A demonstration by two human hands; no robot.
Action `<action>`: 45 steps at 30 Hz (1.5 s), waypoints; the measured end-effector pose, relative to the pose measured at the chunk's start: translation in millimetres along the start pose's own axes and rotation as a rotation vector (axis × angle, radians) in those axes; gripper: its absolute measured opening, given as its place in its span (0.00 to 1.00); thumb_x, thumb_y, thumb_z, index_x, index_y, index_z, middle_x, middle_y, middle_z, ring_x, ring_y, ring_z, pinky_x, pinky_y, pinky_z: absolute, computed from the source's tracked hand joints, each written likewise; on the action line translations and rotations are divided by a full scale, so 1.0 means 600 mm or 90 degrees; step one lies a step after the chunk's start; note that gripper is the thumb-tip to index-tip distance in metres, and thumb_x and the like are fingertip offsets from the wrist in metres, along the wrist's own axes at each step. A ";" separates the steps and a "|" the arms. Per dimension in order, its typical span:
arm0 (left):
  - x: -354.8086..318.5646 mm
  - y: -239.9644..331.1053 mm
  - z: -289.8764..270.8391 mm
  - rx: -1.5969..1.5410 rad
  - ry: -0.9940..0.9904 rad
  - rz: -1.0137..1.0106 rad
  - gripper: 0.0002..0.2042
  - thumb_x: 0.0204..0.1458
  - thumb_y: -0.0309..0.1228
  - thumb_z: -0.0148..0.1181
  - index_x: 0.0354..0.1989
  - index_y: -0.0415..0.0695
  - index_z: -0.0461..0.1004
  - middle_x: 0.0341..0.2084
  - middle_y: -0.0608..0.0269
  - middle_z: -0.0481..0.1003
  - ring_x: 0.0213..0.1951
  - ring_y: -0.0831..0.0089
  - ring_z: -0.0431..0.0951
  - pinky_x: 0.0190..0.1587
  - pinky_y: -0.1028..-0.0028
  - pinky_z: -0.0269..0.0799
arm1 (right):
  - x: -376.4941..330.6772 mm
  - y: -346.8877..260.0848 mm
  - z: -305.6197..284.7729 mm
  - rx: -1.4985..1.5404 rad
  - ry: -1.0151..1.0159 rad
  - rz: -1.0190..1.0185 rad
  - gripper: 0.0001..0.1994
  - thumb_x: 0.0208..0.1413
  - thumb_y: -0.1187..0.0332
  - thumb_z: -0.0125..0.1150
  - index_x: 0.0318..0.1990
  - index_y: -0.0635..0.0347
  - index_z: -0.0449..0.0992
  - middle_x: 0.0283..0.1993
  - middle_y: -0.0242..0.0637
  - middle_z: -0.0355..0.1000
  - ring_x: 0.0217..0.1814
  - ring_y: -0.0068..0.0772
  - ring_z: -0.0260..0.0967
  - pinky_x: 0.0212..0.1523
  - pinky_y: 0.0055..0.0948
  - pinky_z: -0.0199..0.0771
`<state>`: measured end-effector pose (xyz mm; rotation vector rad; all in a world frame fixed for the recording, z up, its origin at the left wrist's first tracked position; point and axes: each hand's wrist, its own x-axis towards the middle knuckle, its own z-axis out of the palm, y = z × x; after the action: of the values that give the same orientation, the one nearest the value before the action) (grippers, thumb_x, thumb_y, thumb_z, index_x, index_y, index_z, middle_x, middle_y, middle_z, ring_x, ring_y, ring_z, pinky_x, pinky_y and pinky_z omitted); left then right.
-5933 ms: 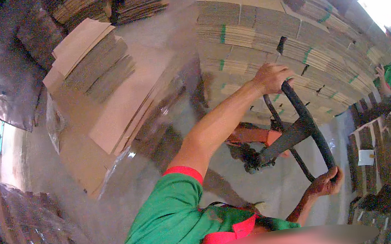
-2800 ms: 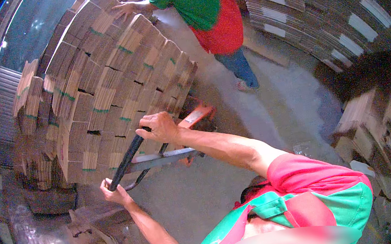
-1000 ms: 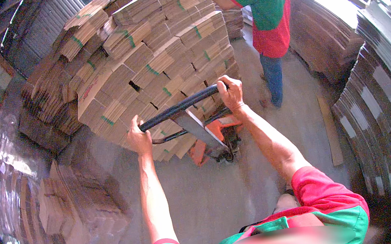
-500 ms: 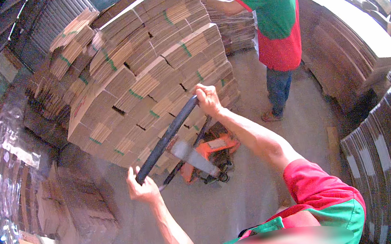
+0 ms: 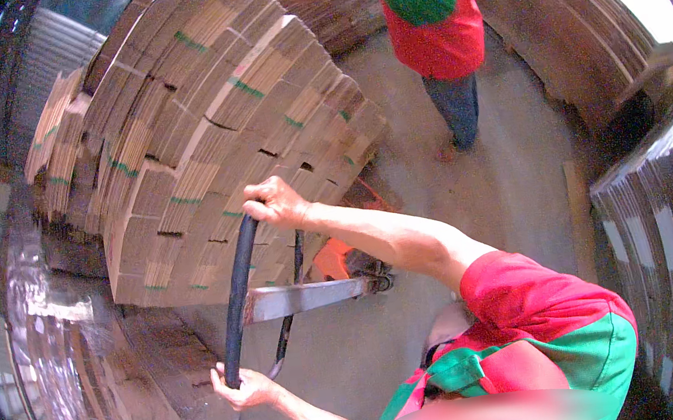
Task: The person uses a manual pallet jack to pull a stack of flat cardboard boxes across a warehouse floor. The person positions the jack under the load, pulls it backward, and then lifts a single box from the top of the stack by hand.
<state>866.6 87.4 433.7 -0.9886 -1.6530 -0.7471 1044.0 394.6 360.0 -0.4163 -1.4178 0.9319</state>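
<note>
My right hand is closed round the upper end of a pallet jack's black handle bar. Curled about the lower end of that bar is my left hand. A grey shaft joins the handle to the orange pallet jack, which is partly hidden behind my right forearm. Beyond it stands a tall load of bundled flat cardboard, some bundles tied with green strapping; whether the forks are under it cannot be seen.
A co-worker in a green and red shirt stands at the far side, an arm stretched to the load's top. Cardboard stacks and a film-wrapped stack line the right. More wrapped stacks stand at left.
Both my hands have swung the handle leftward, and it now stands more upright in view. The load and co-worker appear shifted up and left as the view moved.
</note>
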 end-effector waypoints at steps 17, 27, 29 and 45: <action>0.019 0.034 -0.072 0.092 -0.253 -0.059 0.06 0.50 0.20 0.68 0.35 0.36 0.79 0.26 0.55 0.80 0.30 0.62 0.78 0.37 0.62 0.74 | -0.005 -0.039 -0.090 0.160 -0.192 0.127 0.22 0.59 0.50 0.58 0.25 0.61 0.72 0.20 0.50 0.66 0.25 0.56 0.69 0.27 0.49 0.66; -0.004 0.158 -0.225 0.123 -0.433 -0.187 0.10 0.46 0.22 0.72 0.33 0.34 0.76 0.27 0.55 0.76 0.32 0.62 0.74 0.38 0.61 0.72 | -0.060 -0.106 -0.194 0.227 -0.353 0.160 0.22 0.59 0.48 0.58 0.29 0.61 0.77 0.21 0.47 0.69 0.26 0.53 0.70 0.29 0.46 0.68; -0.007 0.174 -0.237 0.100 -0.440 -0.209 0.10 0.46 0.21 0.71 0.33 0.34 0.75 0.26 0.56 0.75 0.32 0.64 0.73 0.38 0.62 0.71 | -0.068 -0.117 -0.203 0.215 -0.324 0.150 0.20 0.58 0.50 0.60 0.28 0.61 0.77 0.21 0.47 0.69 0.24 0.52 0.70 0.27 0.45 0.68; -0.127 0.064 -0.337 -0.273 -0.428 -0.216 0.12 0.40 0.13 0.63 0.35 0.39 0.78 0.27 0.60 0.80 0.32 0.69 0.80 0.40 0.69 0.75 | -0.271 -0.251 -0.227 0.060 -0.116 0.179 0.18 0.65 0.60 0.49 0.28 0.65 0.71 0.25 0.33 0.68 0.30 0.24 0.63 0.34 0.30 0.65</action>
<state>1001.6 -84.6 417.6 -1.3785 -2.3391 -1.1051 1235.6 219.1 344.6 -0.4782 -1.4975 1.2867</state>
